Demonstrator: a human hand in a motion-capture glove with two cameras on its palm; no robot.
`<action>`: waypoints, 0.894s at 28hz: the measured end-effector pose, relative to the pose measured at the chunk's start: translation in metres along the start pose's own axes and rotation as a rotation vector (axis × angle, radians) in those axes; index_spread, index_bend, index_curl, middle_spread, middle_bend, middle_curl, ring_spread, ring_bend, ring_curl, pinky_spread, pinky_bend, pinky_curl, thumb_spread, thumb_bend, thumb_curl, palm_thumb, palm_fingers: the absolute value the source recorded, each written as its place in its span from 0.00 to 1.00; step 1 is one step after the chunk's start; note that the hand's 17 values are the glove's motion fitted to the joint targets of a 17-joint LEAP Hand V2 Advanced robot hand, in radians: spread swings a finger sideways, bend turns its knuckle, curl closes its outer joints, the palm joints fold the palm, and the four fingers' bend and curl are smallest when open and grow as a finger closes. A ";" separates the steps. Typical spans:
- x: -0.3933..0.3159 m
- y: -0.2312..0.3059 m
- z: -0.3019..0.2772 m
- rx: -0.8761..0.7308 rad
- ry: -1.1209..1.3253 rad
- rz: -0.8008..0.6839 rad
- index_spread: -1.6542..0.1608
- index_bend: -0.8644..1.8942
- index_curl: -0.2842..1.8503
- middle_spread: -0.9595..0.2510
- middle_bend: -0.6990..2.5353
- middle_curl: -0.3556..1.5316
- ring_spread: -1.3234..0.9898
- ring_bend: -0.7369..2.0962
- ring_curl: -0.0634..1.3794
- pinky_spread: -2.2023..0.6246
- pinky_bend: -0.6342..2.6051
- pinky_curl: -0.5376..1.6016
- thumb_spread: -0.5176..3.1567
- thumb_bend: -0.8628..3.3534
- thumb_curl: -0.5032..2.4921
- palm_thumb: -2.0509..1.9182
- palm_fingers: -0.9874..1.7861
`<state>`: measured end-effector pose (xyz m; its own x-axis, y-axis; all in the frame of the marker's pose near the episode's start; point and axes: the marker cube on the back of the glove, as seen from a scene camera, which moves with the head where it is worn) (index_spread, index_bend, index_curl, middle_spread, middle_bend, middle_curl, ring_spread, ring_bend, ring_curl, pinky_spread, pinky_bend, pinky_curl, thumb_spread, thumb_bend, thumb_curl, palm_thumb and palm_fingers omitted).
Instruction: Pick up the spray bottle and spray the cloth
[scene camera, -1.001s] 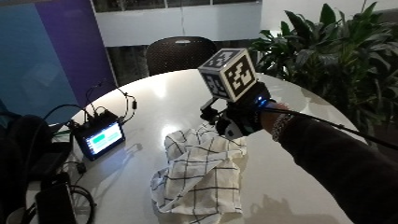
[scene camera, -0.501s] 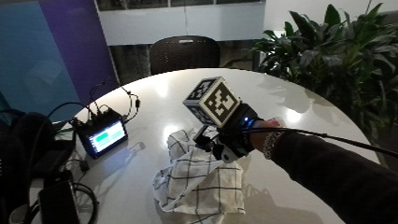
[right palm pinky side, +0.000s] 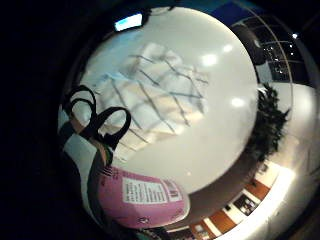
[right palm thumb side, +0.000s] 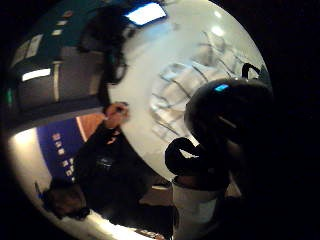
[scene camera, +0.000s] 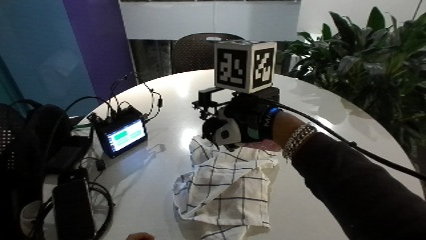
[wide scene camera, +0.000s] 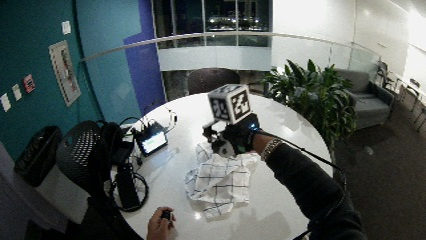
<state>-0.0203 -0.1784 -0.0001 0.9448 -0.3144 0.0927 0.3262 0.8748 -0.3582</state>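
Gloved and raised above the table, the right hand (scene camera: 243, 124) has its fingers wrapped round the spray bottle (right palm pinky side: 142, 197), whose pink labelled body shows close against the palm in the little-finger view and as a sliver of pink under the hand in the outside view; I cannot make out the nozzle or which way it points. Left of that hand, well apart, a small screen (scene camera: 123, 136) glows among cables. Directly below the hand and running toward the person lies the cloth (scene camera: 223, 187), a white checked towel, crumpled, its long axis stretching from under the hand toward the near edge of the table. So the cloth sits beneath and slightly to the near side of the bottle, and my guess is that the spray only needs the nozzle tipped down and a touch toward the person. The bare hand (wide scene camera: 162, 223) rests at the near table edge, farther from the cloth, holding something small and dark. To the right of the gloved hand the round white table (scene camera: 333, 107) curves away toward a leafy plant (scene camera: 373, 65); a dark chair (scene camera: 196, 50) stands beyond.
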 end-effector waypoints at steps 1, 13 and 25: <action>-0.008 0.001 -0.005 0.033 -0.050 -0.030 0.75 0.44 0.45 0.63 0.41 0.47 0.50 0.51 0.36 0.67 0.34 0.44 0.30 0.20 0.49 0.72 0.86; -0.070 -0.026 0.005 0.482 -0.659 -0.371 0.75 0.44 0.45 0.63 0.41 0.47 0.50 0.50 0.36 0.67 0.34 0.44 0.30 0.20 0.50 0.72 0.85; -0.116 -0.045 0.096 0.743 -1.077 -0.299 0.75 0.44 0.45 0.63 0.41 0.47 0.51 0.50 0.36 0.68 0.34 0.44 0.30 0.20 0.51 0.72 0.85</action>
<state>-0.1414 -0.1454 0.0947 0.2764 -0.3832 0.8814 0.1382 0.9234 0.3581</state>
